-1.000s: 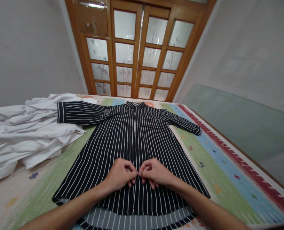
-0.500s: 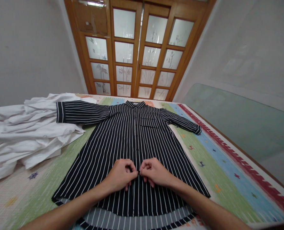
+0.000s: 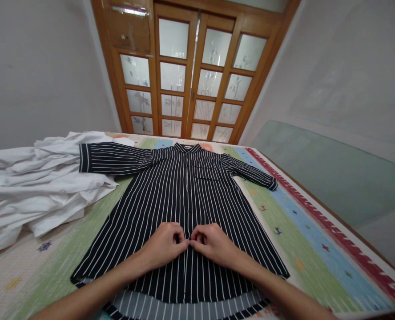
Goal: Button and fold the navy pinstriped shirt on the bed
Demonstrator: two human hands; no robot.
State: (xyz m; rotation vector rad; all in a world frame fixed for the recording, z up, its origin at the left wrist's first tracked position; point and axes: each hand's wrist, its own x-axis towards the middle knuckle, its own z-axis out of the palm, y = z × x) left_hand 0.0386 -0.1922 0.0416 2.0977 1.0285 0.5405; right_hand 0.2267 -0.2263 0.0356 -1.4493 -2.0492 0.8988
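A black shirt with white stripes (image 3: 171, 191) lies spread front side up, its collar at the far end and its curved hem towards me. Both hands meet on its front placket, low on the shirt. My left hand (image 3: 167, 242) pinches the placket between thumb and forefinger. Opposite it, fingertips almost touching, my right hand (image 3: 211, 242) pinches the same strip of cloth. The button at that spot is hidden by my fingers. Higher up, the placket looks closed, with small dark buttons along it.
Crumpled white cloth (image 3: 50, 186) lies at the left, under the striped shirt's sleeve. A patterned, multicoloured cover (image 3: 304, 235) is spread beneath everything. Wooden doors with glass panes (image 3: 187, 89) stand at the far end. A pale green panel (image 3: 331, 173) leans along the right wall.
My hands have shifted very slightly left and their fingers have closed nearer together on the placket. The view has tilted up a little. The shirt lies as before.
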